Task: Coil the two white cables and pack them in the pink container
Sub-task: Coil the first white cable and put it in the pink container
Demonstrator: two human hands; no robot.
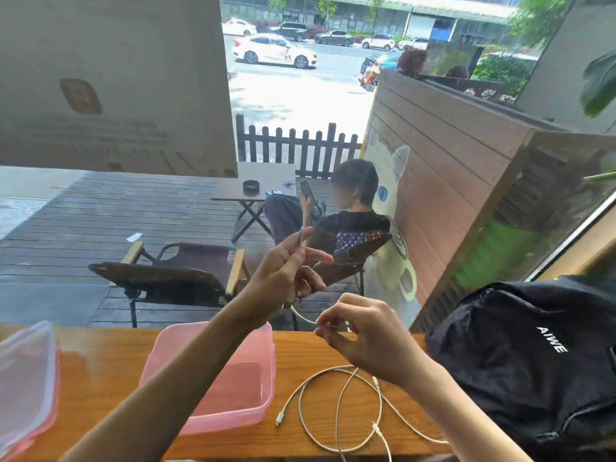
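My left hand is raised above the counter, pinching one end of a white cable whose plug sticks up past my fingers. The same cable sags in a short arc to my right hand, which pinches it between thumb and fingertips. More white cable lies in loose loops on the wooden counter below my right hand, with a plug end near the container. Whether those loops are one cable or two I cannot tell. The open pink container sits under my left forearm and looks empty.
A translucent lid lies at the left edge of the counter. A black backpack fills the right side, touching the cable loops' area. A window pane stands right behind the counter; a person sits outside on the deck.
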